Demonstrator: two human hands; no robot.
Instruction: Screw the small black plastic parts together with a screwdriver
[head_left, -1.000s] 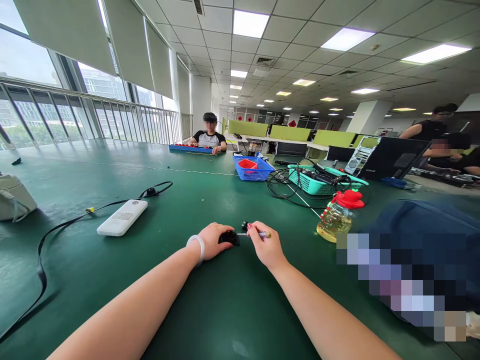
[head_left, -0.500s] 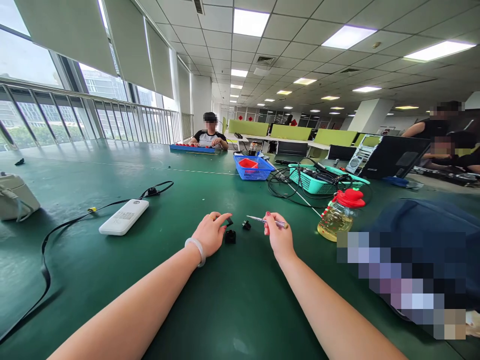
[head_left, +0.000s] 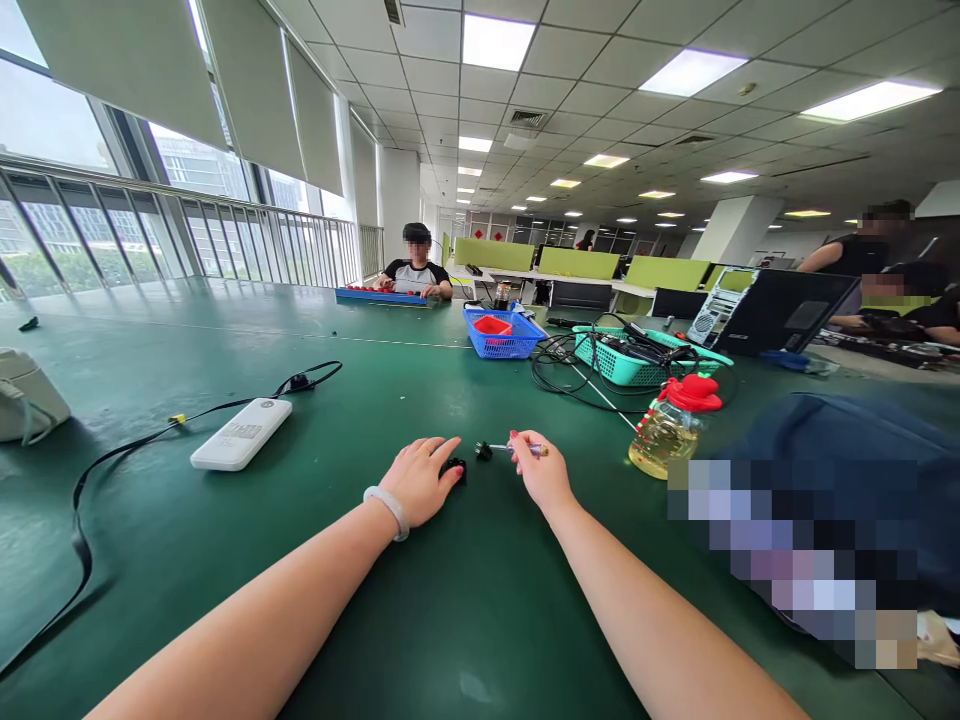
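Observation:
My right hand (head_left: 546, 468) is closed around a slim screwdriver (head_left: 538, 450) with a clear handle. Its shaft points left, and the tip reaches a small black plug-like part (head_left: 484, 452) on the green table (head_left: 480, 580). To the left of that part, my left hand (head_left: 420, 482) rests low with its fingers stretched out and the thumb apart. Beneath its thumb and index finger lies a small black piece (head_left: 460, 472), partly covered, so its shape cannot be made out. A pale bangle (head_left: 391, 510) circles the left wrist.
On the left are a white power bank (head_left: 241, 434) and a black strap (head_left: 84, 545). Toward the right stand a red-lidded bottle (head_left: 667, 430), a dark blue bag (head_left: 832, 440) and a teal basket (head_left: 626, 370) of cables. A blue basket (head_left: 501, 345) and a person (head_left: 417, 270) are farther off.
My right hand has moved left, bringing the screwdriver tip to the small black part. My left hand has lowered, its thumb now over the black piece that was in plain sight.

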